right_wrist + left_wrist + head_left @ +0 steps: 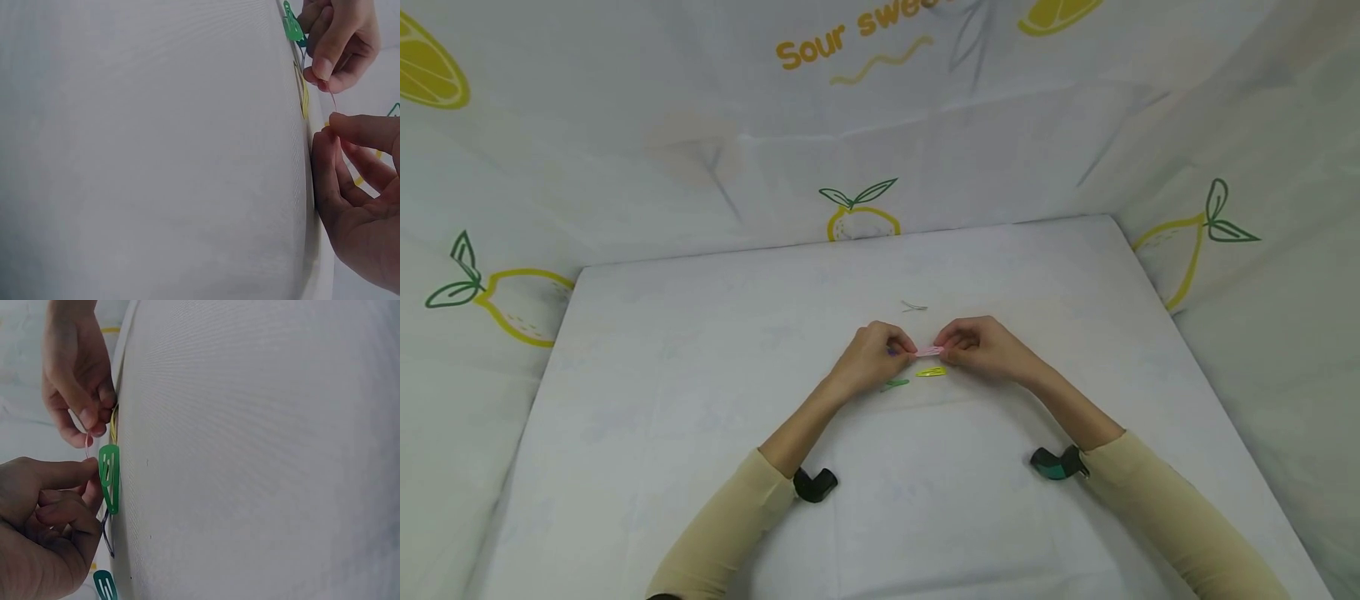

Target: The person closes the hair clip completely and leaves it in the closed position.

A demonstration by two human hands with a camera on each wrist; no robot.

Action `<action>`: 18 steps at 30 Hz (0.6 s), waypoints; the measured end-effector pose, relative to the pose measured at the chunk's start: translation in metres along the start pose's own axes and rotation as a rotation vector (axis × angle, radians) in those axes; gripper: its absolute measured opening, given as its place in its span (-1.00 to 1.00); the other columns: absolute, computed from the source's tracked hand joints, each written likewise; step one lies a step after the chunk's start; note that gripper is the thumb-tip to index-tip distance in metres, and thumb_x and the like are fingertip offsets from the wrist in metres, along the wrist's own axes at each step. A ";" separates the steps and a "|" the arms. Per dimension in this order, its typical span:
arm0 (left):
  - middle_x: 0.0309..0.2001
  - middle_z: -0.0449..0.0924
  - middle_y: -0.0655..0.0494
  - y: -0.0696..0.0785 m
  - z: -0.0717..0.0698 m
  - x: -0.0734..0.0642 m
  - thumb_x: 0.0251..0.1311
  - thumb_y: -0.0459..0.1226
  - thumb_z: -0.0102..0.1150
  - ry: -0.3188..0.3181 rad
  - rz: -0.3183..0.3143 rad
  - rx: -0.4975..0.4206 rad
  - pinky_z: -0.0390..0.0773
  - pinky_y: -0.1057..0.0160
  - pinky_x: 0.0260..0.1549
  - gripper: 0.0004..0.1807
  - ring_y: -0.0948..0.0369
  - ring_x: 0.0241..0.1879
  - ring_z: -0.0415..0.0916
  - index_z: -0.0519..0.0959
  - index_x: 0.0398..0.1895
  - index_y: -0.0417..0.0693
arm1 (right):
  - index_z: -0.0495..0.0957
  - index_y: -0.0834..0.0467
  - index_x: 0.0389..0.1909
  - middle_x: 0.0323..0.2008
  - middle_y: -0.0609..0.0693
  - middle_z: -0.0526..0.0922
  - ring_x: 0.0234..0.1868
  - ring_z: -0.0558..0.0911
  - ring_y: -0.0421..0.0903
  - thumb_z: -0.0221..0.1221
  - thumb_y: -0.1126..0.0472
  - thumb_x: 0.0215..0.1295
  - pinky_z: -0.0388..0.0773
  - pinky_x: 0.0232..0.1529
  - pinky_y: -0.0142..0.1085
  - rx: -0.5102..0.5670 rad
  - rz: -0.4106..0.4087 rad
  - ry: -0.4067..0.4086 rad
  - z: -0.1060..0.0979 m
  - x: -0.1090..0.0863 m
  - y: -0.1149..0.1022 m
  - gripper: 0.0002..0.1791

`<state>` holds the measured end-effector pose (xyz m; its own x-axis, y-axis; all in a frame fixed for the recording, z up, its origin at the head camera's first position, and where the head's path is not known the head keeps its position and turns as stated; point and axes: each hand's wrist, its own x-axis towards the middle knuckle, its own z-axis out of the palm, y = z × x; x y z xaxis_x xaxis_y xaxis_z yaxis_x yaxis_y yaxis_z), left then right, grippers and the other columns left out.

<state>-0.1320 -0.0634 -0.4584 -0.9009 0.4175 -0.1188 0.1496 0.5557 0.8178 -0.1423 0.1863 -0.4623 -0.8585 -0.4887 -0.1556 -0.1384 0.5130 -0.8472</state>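
A pink snap hair clip [929,352] stretches between the two hands. My left hand [872,357] pinches its left end between thumb and fingertips, and my right hand [988,348] pinches the other end the same way. Just in front of the fingers lies a yellow hair clip [931,372]. A green hair clip [895,384] rests beside the left hand and looks large in the left wrist view. Partly hidden by the left fingers is a dark blue or purple clip [892,352]. In the left wrist view, a teal clip [103,576] shows below the left hand.
Beyond the hands, a thin silvery clip [914,307] lies on the white-covered table [700,350]. White cloth with lemon prints [863,225] hangs behind and at both sides. Black wrist devices [815,485] sit at the sleeve cuffs.
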 end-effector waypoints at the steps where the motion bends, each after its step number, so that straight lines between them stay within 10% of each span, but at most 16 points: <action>1: -0.28 0.84 0.00 -0.001 0.000 0.000 0.36 -0.35 0.39 -0.002 -0.001 -0.003 0.54 0.35 -0.22 -0.93 0.27 -0.30 0.66 0.81 -0.21 -0.16 | 0.75 0.24 -0.03 -0.22 0.12 0.77 -0.26 0.68 -0.15 0.38 0.32 0.41 0.56 -0.14 -0.45 -0.002 0.003 -0.001 0.000 0.000 0.000 -0.83; 18: -0.30 0.81 0.00 0.000 0.000 0.000 0.35 -0.38 0.38 -0.013 -0.009 0.013 0.49 0.38 -0.26 -0.94 0.30 -0.34 0.58 0.80 -0.24 -0.17 | 0.77 0.25 -0.02 -0.25 0.09 0.76 -0.28 0.64 -0.15 0.39 0.33 0.40 0.56 -0.18 -0.45 -0.012 0.010 -0.007 0.002 0.000 -0.001 -0.81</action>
<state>-0.1321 -0.0628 -0.4582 -0.8969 0.4215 -0.1334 0.1469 0.5687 0.8094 -0.1411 0.1850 -0.4626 -0.8564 -0.4883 -0.1676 -0.1355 0.5259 -0.8397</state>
